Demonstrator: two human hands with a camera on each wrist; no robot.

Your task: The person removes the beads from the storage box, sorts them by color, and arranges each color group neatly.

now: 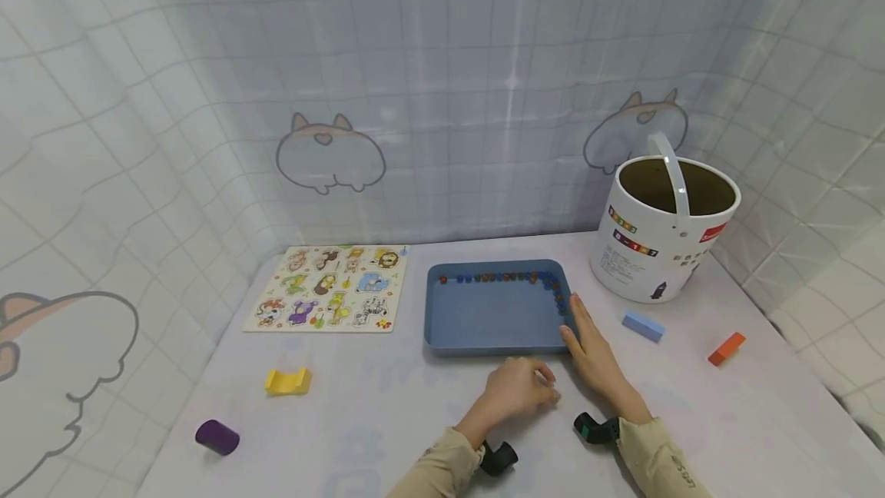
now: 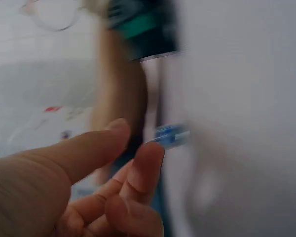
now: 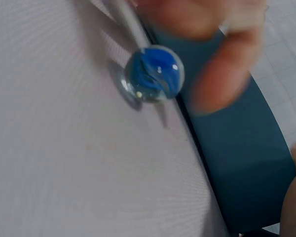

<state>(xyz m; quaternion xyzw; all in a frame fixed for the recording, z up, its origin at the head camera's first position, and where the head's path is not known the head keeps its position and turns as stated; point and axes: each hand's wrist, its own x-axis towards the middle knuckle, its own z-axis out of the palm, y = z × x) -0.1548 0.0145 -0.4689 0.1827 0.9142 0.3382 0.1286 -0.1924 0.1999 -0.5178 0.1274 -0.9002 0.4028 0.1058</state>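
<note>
A blue-grey tray [image 1: 494,350] lies at the middle of the table, with small marbles [image 1: 520,277] lined along its far and right sides. My right hand [image 1: 594,352] rests at the tray's right edge, its fingers fairly straight. In the right wrist view a clear marble [image 3: 155,74] with a blue swirl sits on the white table outside the tray wall, close to blurred fingertips [image 3: 222,84]. My left hand [image 1: 518,389] is in front of the tray, fingers loosely bent, thumb apart from them. Past its index fingertip the left wrist view shows a blurred blue marble [image 2: 170,136].
A white bucket [image 1: 653,252] with a handle stands at the back right, near a blue block [image 1: 643,326] and an orange block [image 1: 727,349]. To the left are an animal puzzle board [image 1: 325,287], a yellow block [image 1: 288,382] and a purple cylinder [image 1: 217,437].
</note>
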